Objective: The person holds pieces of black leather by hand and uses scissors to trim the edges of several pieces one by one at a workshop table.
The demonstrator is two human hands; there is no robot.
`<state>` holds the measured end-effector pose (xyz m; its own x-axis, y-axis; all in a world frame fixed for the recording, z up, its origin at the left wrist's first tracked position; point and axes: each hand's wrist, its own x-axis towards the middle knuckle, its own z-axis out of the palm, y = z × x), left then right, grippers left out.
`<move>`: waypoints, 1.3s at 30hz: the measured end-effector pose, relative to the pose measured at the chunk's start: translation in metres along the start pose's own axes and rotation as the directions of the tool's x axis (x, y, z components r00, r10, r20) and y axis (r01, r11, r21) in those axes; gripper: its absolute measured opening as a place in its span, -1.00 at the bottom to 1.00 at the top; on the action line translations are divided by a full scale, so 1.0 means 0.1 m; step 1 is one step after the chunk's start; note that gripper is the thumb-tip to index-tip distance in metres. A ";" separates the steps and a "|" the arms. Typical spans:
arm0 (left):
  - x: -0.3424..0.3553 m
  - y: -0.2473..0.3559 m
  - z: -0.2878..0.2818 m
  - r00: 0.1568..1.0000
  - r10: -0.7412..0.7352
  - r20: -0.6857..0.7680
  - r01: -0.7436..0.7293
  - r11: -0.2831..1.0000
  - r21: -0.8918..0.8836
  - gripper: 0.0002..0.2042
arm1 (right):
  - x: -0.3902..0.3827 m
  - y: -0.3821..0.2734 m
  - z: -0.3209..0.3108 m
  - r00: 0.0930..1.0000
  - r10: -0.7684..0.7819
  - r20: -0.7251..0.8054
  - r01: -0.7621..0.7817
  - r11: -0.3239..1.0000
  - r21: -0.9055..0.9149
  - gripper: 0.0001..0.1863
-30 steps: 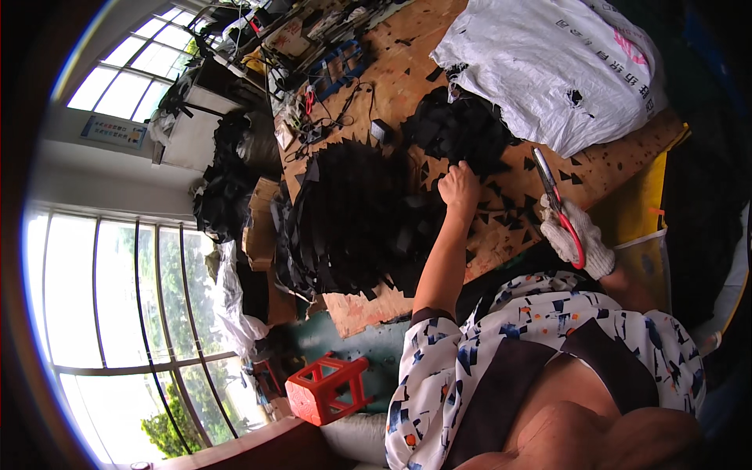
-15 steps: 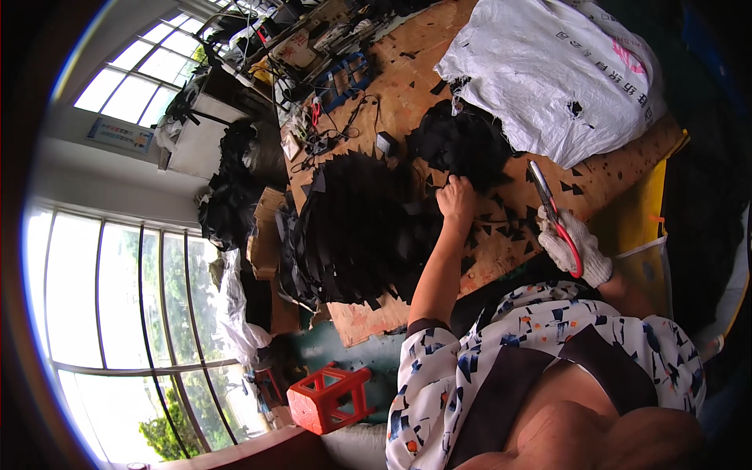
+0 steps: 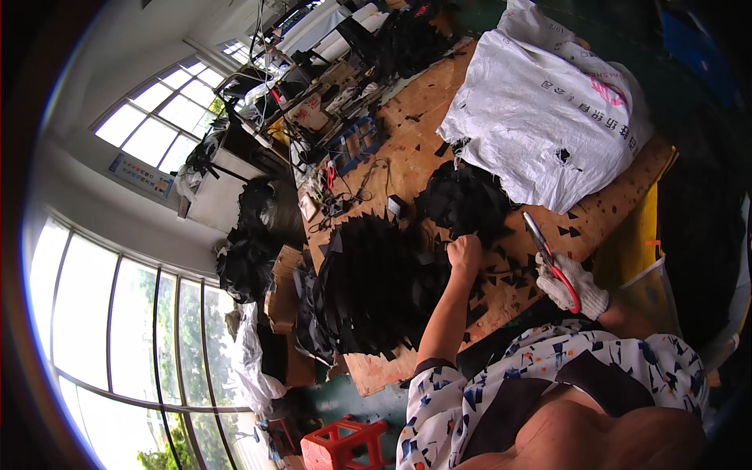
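My bare left hand is closed, its fingers curled against the near edge of a rounded black fabric pile. They appear to pinch the black fabric, though the fingertips are partly hidden. In my right hand, which wears a white knitted glove, is a pair of red-handled scissors. The blades point up and away to the left, apart from the pile. Left of my left forearm spreads a larger heap of layered black fabric pieces. Small black triangular scraps lie scattered between my two hands on the wooden table.
A big white woven sack covers the table's far right. Cables, a blue rack and clutter sit at the far left. A red plastic stool stands on the floor at lower left. A yellow panel borders the right side.
The view has tilted, so the table and both hands appear lower in the picture. My left hand stays at the black pile, its fingers more curled; the scissors remain in my right hand.
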<state>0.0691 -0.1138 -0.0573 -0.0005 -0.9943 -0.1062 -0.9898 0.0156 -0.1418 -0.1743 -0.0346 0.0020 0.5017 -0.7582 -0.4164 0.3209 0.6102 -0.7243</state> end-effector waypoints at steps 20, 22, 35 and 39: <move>-0.79 -0.44 -1.32 0.971 -0.214 -0.104 -0.196 -0.472 -0.860 -0.89 | 0.10 -0.11 -0.17 0.935 -0.117 0.335 -0.045 0.897 0.439 -0.72; -0.85 -0.37 -1.43 0.984 -0.154 -0.089 -0.158 -0.523 -0.837 -0.88 | 0.03 -0.18 -0.07 0.960 -0.089 0.265 -0.037 0.900 0.434 -0.72; -0.92 0.17 -1.31 0.910 -0.210 -0.358 -0.210 0.512 -0.833 -0.72 | -0.08 -0.25 0.00 0.933 -0.160 0.323 0.021 0.918 0.396 -0.74; -0.87 0.23 -1.23 0.777 -0.143 -0.613 -0.336 0.729 -0.596 -0.76 | -0.01 -0.20 -0.05 0.931 -0.178 0.320 0.016 0.893 0.450 -0.72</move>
<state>0.0285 -0.0400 0.0693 0.0533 -0.8391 0.5413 -0.8068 0.2833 0.5185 -0.1851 -0.0470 0.0144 0.6669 -0.7405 -0.0827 0.6561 0.6363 -0.4058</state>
